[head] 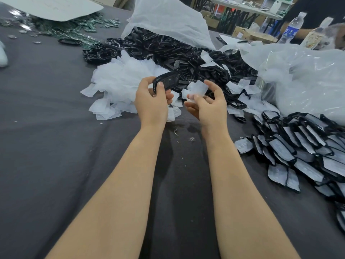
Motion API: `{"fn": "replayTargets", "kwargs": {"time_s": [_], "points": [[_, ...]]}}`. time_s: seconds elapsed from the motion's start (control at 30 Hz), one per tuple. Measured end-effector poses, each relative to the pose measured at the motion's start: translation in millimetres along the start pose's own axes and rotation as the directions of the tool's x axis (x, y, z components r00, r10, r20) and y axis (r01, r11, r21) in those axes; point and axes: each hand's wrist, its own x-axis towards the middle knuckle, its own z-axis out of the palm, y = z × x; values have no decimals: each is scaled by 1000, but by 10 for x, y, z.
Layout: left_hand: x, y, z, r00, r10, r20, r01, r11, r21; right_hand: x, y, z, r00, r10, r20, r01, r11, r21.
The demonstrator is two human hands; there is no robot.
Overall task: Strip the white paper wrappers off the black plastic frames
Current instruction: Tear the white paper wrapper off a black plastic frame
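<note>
Between thumb and fingers, left hand [151, 101] grips black frame [165, 80].

Our left hand [151, 103] is covering the near end of the black frame [168, 79]. The white wrapper [197, 88] in our right hand [211, 107] is showing blurred. The pile of wrapped frames [302, 146] is running off the right edge. The small green parts [74, 32] far left are blurring beyond telling.

My table [46, 128] is covered in dark grey cloth; past it I see a cluttered workbench [242, 7], cardboard boxes [244, 32] and a water bottle [292, 28]
</note>
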Motion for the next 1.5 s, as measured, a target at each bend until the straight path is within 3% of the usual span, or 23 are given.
{"fn": "replayTargets", "kwargs": {"time_s": [0.27, 0.43, 0.77, 0.87, 0.93, 1.03, 1.13, 1.3, 1.5], "points": [[-41, -16, 27, 992, -19, 123, 12, 998, 58, 5, -14, -32, 989, -73, -126, 64, 995, -75], [-33, -20, 19, 991, -22, 130, 14, 998, 60, 20, -56, -40, 997, 15, -74, -8, 996, 94], [-32, -4, 12, 993, -28, 118, 20, 998, 65, -1, -94, -58, 998, 66, -18, -64, 993, 103], [-30, -5, 14, 992, -25, 124, 17, 997, 73, -14, -107, -71, 999, 16, 45, -18, 999, 36], [-30, -11, 15, 990, -19, 139, 8, 997, 82, -25, -108, -59, 995, -69, 79, 77, 992, -100], [-39, -16, 9, 982, -1, 190, -21, 993, 116, -44, -98, -18, 974, -206, 98, 225, 933, -282], [-54, -10, 11, 967, 13, 254, -48, 990, 134, -47, -68, 4, 962, -264, 66, 269, 886, -376], [-63, -7, 41, 941, 6, 337, -42, 994, 99, -17, -17, 6, 964, -267, -21, 236, 884, -403], [-72, -6, 49, 926, -7, 377, -23, 997, 75, -40, -9, 37, 967, -239, -89, 205, 936, -286]]}}
